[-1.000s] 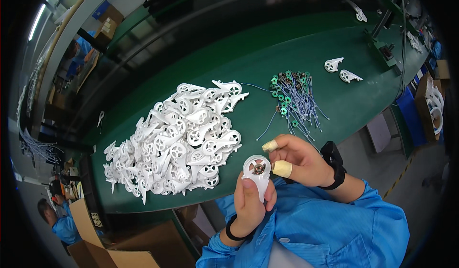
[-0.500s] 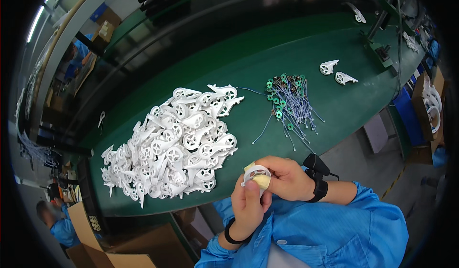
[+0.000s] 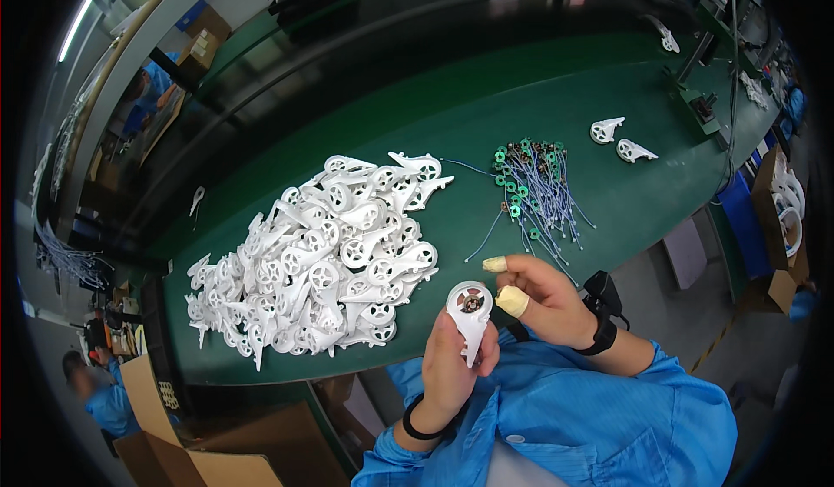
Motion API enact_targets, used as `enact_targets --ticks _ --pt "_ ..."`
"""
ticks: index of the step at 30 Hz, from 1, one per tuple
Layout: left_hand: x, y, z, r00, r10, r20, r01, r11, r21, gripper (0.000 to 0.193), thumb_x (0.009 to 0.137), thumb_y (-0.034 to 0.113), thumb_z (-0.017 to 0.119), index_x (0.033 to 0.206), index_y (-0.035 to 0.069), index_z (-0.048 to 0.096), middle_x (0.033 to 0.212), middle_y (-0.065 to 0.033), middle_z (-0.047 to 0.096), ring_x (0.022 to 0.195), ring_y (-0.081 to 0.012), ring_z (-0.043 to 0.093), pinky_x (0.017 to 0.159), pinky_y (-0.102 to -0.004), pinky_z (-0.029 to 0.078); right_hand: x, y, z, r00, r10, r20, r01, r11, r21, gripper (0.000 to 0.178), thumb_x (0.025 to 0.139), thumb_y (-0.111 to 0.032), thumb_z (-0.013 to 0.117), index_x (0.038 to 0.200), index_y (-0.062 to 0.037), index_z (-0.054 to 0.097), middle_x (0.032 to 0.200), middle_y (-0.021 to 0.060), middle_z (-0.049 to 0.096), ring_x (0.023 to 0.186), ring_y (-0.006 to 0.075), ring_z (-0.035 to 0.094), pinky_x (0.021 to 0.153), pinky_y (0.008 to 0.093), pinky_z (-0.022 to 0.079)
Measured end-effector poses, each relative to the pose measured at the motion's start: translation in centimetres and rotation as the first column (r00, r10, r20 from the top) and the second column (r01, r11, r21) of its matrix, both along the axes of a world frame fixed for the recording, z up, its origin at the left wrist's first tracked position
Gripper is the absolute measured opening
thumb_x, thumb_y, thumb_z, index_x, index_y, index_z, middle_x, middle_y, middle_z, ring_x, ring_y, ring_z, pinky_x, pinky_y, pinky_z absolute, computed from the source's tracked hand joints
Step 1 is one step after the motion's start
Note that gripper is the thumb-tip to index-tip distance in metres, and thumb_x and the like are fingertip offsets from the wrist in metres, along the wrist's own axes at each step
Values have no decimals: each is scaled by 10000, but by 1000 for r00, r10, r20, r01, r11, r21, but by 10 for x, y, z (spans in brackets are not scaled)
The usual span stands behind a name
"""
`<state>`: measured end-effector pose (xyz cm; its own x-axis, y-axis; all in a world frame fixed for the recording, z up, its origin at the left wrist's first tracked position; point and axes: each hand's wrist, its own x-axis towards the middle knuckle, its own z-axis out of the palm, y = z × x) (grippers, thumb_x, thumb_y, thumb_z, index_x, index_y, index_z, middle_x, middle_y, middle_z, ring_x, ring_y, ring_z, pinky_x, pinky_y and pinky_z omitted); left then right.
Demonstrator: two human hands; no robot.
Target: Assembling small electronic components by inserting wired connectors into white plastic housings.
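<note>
In my left hand point(image 3: 453, 357) is a white plastic housing point(image 3: 470, 318), its round end upward and its narrow tail down between thumb and fingers. A small metallic, brownish part point(image 3: 471, 303) sits in the middle of the round end. My right hand point(image 3: 546, 303) is just to the right, apart from the housing, with yellowish covers on thumb and forefinger and the two tips spread. Beyond it lies a bunch of blue-grey wires with green ring-shaped ends point(image 3: 540, 187). A large heap of similar white housings point(image 3: 317, 261) covers the table's left part.
Two white housings point(image 3: 621, 139) lie on the green table point(image 3: 460, 235) at the right, another near the back. A dark metal fixture point(image 3: 699, 109) stands at the right end. Cardboard boxes point(image 3: 261, 448) are below the front left edge. Co-workers in blue sit at far left.
My right hand has let go of the housing and drawn back to the right, its fingers spreading. My left hand now holds the housing alone, its round face showing. The view has shifted slightly.
</note>
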<state>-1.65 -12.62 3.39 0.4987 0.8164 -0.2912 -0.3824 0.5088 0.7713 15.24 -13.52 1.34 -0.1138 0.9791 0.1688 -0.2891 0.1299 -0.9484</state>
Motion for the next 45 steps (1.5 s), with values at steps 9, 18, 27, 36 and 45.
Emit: enact_targets --ticks 9,18,27,36,45 --pt "6 2 -12 986 83 -143 -50 973 224 510 1024 422 241 1143 -22 463 756 -98 557 542 -129 486 495 -236 389 3 9 16 912 -201 358 129 968 215 356 855 -46 653 1193 -4 550 949 61 510 770 112 505 656 235 417" --pt "8 0 -32 957 184 -226 -35 843 537 479 1025 231 335 1395 -70 300 976 -97 567 670 -86 491 583 -222 431 -20 8 20 790 -281 544 211 959 190 226 860 -109 643 1050 -1 585 882 106 552 721 224 571 627 316 471" --pt "15 6 -23 842 251 -477 110 787 607 504 1023 261 329 1369 -104 300 969 -143 588 671 -113 551 561 -234 448 -12 25 1 849 -316 424 180 926 331 114 844 -1 567 956 -18 560 889 106 540 801 254 556 702 331 460" --pt "29 9 -27 758 342 -555 151 736 660 508 1022 278 339 1364 -95 286 987 -163 603 805 -205 613 672 -275 481 -1 30 -4 863 -326 385 162 902 401 176 778 68 493 920 -19 549 872 117 524 817 292 518 730 348 441" --pt "27 33 -17 949 109 -296 -23 960 278 558 1032 333 304 1475 50 118 717 -112 548 414 -109 429 355 -228 324 15 65 4 977 110 183 -76 980 -186 383 861 -111 618 1148 -4 387 946 104 527 828 152 595 698 296 492"
